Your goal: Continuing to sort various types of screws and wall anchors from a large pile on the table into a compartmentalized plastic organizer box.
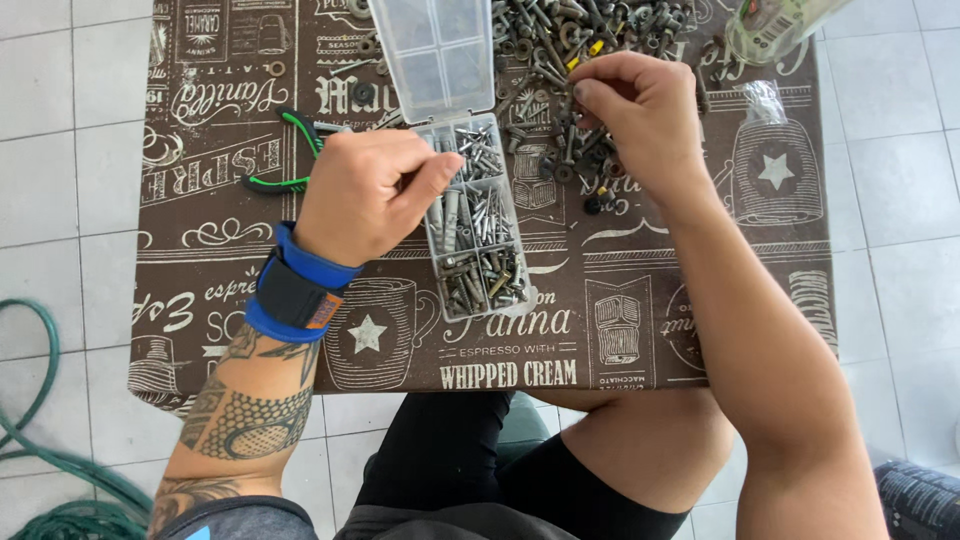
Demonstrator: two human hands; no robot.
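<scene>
Two hands work over our surface (200, 300). Left hand (365, 195), fingers curled shut, rests beside the open parts box (475, 235), which a nudge could tip. Right hand (635, 115) pinches into the loose screw pile (580, 40); small pieces might roll off the edge.

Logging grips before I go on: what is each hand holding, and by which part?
Left hand rests on the organizer box, thumb over its compartments; no item visible in it. Right hand pinches at the hardware pile; what it holds cannot be told.
</scene>
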